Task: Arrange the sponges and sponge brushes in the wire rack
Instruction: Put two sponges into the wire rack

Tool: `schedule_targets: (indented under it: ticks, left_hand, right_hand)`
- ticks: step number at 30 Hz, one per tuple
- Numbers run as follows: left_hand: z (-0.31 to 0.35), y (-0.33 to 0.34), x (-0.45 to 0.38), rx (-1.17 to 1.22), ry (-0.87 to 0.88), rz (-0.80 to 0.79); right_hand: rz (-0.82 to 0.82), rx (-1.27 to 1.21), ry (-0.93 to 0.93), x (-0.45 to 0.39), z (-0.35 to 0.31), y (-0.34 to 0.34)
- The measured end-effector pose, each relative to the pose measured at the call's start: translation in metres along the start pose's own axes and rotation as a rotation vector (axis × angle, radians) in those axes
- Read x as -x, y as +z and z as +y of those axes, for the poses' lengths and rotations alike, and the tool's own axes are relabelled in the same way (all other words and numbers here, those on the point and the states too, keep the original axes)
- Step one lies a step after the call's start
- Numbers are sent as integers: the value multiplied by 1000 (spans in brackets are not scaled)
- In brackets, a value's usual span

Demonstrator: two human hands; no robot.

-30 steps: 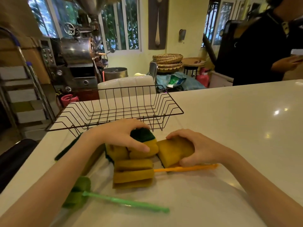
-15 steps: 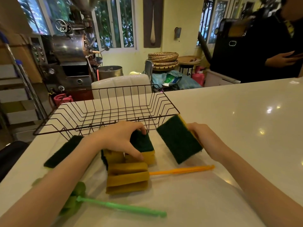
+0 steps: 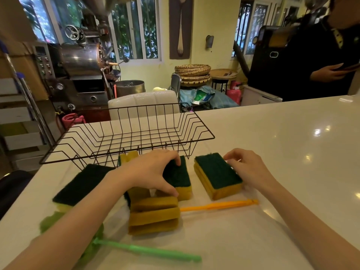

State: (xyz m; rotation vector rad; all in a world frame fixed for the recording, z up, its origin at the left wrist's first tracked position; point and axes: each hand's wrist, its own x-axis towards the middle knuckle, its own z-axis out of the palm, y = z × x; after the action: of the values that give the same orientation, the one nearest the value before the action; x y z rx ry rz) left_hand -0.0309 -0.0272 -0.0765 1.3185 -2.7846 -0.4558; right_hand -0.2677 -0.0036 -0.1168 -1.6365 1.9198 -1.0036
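A black wire rack [image 3: 202, 131] stands empty on the white counter. In front of it my left hand [image 3: 150, 172] grips a yellow sponge with a green scouring top [image 3: 178, 177]. To its right lies a second sponge [image 3: 217, 175], green side up, with my right hand [image 3: 247, 168] at its right edge, fingers touching it. A third sponge [image 3: 81, 184] lies at the left. Another yellow piece [image 3: 129, 155] pokes up behind my left hand. The orange-handled sponge brush [image 3: 155, 216] lies below my left hand. A green-handled sponge brush [image 3: 148, 250] lies nearest me.
The counter [image 3: 282, 145] stretches wide to the right. A person in dark clothes [image 3: 321, 61] stands at the far right behind it. A white chair back [image 3: 144, 102] and a metal machine [image 3: 81, 63] stand beyond the rack.
My right hand turned its sponge over and set it flat on the counter, green side up. My left hand stayed on its sponge, now pulled slightly clear of the pile.
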Motion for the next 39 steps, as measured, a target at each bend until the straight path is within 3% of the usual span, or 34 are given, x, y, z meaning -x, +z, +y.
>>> schedule_targets:
  ticks: [3,6,9,15,19,26,30,34,39]
  left_hand:
    - [0,0,1,-14,0,-6]
    - [1,-1,2,-6,7,-5]
    - [0,0,2,2,4,-17]
    - [0,-12,-5,11,9,-94]
    - [2,-15,-11,24,42,-86]
    - [14,-44,-2,221,151,-22]
    - [10,-75,-6,301,179,93]
    - [-7,-98,-18,279,152,244]
    - [-42,-113,-41,187,72,270]
  right_hand:
    - [15,-124,-106,7,-10,-4]
    - [-207,-143,-255,13,-21,-8]
    - [-497,50,-319,11,-24,-8]
    - [-791,388,-263,-3,-41,-19]
    - [-739,483,-323,-8,-49,-24]
    - [-718,415,-299,-18,-62,-57]
    - [-643,334,-350,-30,-78,-76]
    - [-559,264,-400,-52,-95,-79]
    - [-469,177,-442,-93,-113,-60]
